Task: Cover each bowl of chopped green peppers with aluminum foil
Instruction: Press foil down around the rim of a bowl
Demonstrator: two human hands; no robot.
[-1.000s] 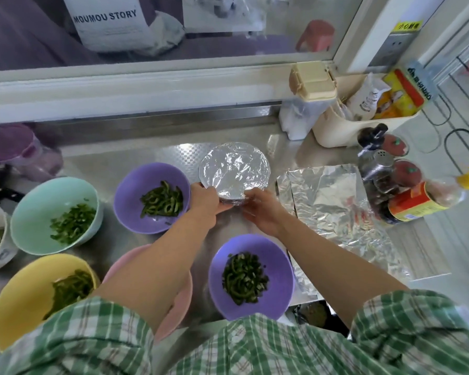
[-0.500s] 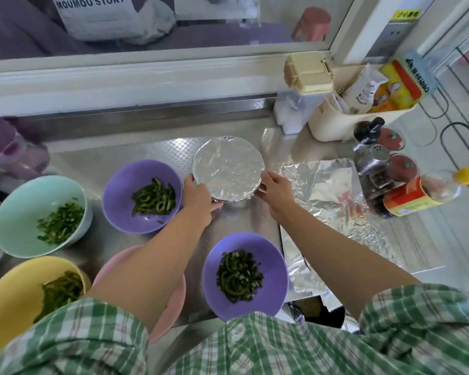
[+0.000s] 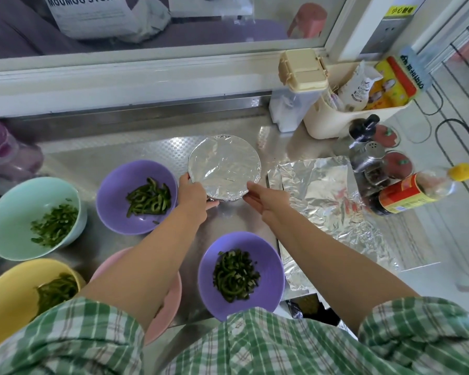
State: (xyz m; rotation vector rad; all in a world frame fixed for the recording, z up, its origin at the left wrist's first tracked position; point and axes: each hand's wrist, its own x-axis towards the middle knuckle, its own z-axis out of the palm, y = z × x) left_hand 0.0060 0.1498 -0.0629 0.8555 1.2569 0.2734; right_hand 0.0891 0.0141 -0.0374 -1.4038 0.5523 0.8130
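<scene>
Head view is showing the fingers (image 3: 185, 180) of the left hand (image 3: 195, 194) curling round the near-left rim of the foil-covered bowl (image 3: 224, 166), with the thumb tucking under its edge. The fingers (image 3: 253, 188) of the right hand (image 3: 268, 200) are lying straight and together, touching the foil at the bowl's near-right edge. That bowl is sitting on the steel desk (image 3: 114, 155), toward the far side, with the foil stretching flat across its top.

Just left of it, a purple bowl (image 3: 111, 196) is holding green pepper strips (image 3: 149, 197). A second purple bowl (image 3: 271, 269) of chopped pepper is standing nearer, between the forearms. A pink bowl (image 3: 173, 296) is lying mostly hidden under the left arm, so I cannot tell what it holds. Farther left, a mint bowl (image 3: 8, 220) and a yellow bowl (image 3: 6, 293) are holding pepper, uncovered. Loose foil sheets (image 3: 322, 190) are lying right of the covered bowl, with a yellow-capped sauce bottle (image 3: 406, 193) just beyond them.
</scene>
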